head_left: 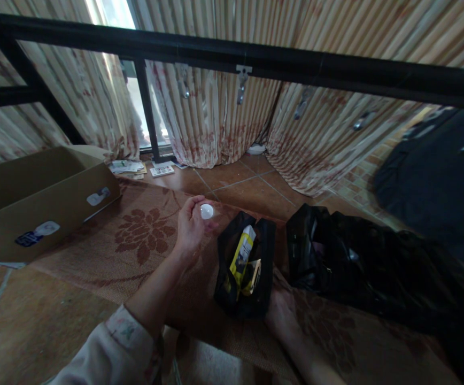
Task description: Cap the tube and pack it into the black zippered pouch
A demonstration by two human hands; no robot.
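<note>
My left hand [191, 227] is raised over a patterned mat and holds a small white round object [207, 212] between its fingertips. To its right, my right hand [280, 315] grips the near edge of a small black pouch [232, 294] from below. The pouch stands open, with a yellow and white tube [243, 252] and other small packets sticking out of it. A crumpled black plastic bag [360, 262] lies just right of the pouch.
An open cardboard box [43, 206] sits at the left on the mat [136, 251]. Papers and cards [136, 168] lie by the curtains [216, 117]. A black rail [256, 59] crosses overhead. Dark cloth [436, 171] lies at the right.
</note>
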